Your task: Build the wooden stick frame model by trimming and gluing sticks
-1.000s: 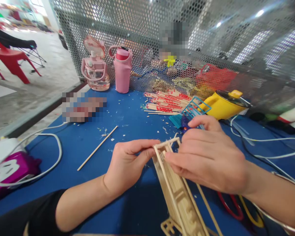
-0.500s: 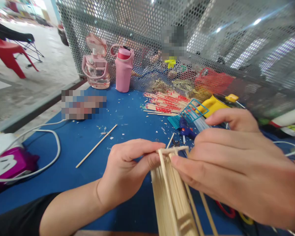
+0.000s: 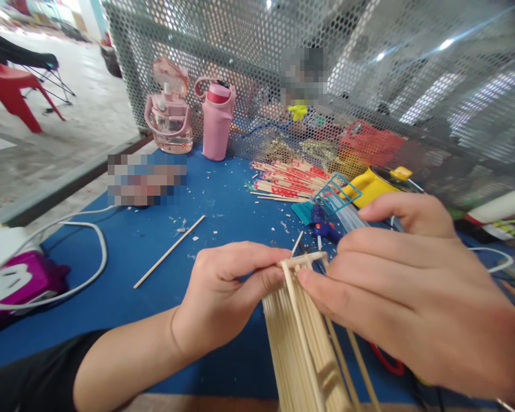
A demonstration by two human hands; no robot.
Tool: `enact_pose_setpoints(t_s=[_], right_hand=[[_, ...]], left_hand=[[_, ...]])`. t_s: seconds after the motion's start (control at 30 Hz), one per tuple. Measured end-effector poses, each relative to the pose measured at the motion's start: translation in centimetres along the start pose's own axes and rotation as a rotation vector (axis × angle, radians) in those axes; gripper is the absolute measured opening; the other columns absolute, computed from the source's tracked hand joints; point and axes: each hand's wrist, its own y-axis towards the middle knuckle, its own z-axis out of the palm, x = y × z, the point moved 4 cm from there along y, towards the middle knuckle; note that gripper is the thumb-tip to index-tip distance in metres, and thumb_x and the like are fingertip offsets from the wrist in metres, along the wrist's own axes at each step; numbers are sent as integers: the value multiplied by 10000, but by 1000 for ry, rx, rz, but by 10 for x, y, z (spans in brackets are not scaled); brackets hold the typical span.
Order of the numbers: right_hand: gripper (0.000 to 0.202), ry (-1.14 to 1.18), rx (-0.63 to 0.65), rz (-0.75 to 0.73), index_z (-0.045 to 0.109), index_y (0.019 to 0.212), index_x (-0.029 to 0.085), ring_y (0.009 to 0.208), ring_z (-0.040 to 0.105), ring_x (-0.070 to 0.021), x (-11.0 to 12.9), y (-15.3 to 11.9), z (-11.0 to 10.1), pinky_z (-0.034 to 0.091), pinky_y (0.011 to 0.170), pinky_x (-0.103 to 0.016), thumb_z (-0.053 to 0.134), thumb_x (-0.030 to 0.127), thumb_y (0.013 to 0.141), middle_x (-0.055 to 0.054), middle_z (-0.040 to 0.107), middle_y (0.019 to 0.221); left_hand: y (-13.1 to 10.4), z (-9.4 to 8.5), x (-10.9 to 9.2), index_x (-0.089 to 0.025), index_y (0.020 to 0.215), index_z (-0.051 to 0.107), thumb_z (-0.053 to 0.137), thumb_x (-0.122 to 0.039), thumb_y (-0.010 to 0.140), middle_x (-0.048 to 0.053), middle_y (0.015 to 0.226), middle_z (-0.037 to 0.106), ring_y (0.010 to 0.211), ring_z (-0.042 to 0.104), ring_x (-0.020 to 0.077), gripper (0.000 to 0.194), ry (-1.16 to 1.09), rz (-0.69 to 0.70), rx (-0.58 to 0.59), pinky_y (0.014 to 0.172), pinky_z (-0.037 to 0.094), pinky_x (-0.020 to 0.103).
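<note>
A model built of thin wooden sticks (image 3: pixel 283 343) juts up from the lower edge, with a small frame of sticks at its far end. My left hand (image 3: pixel 229 294) pinches the left corner of that frame between thumb and fingers. On the other side, my right hand (image 3: pixel 395 292) has its fingertips pressed on the sticks just inside the frame; its thumb is raised away, and part of the model is hidden behind the hand. Beyond the frame lies a blue glue gun (image 3: pixel 321 222). One loose stick (image 3: pixel 169 252) rests on the blue table left of my hands.
A pile of red-marked sticks (image 3: pixel 287 180) lies by the perforated metal screen (image 3: pixel 249 63). Two pink bottles (image 3: pixel 217 123) stand at the back left. A white cable (image 3: pixel 100 246) runs near a purple box (image 3: pixel 34 277). A yellow container (image 3: pixel 371 186) sits at right.
The far end of the stick model has shifted slightly up and tilted a little. Both hands keep nearly the same hold, and the view has moved slightly.
</note>
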Motion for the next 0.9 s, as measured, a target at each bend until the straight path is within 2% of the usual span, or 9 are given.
enact_pose_setpoints(t_s=[0.33, 0.63, 0.77, 0.9], right_hand=[[321, -21, 30, -40, 578, 609, 238, 584, 514, -137, 5, -4, 1, 308, 848, -446, 446, 123, 878, 39, 584, 589], [317, 19, 37, -59, 574, 625, 235, 596, 525, -131, 4, -7, 2, 305, 886, -433, 449, 110, 888, 48, 582, 600], [231, 82, 10, 16, 621, 776, 238, 566, 533, -112, -5, -3, 2, 348, 815, -415, 460, 137, 907, 64, 623, 609], [108, 169, -39, 106, 643, 907, 271, 614, 568, -116, -17, -8, 7, 407, 731, -364, 588, 191, 859, 58, 660, 669]], left_hand=[[-1, -1, -2, -224, 904, 732, 638, -190, 809, 15, 877, 754, 770, 700, 130, 137, 42, -6, 24, 726, 556, 193], [2, 0, -3, -211, 883, 731, 647, -175, 803, 9, 859, 753, 759, 693, 113, 121, -25, -14, 59, 717, 542, 170], [1, 0, 0, -228, 872, 740, 656, -191, 795, 11, 848, 754, 751, 697, 130, 120, -31, -53, 51, 706, 553, 189], [1, 3, 7, -225, 845, 748, 666, -183, 779, 10, 816, 755, 720, 698, 132, 112, -95, -185, 12, 676, 563, 190]])
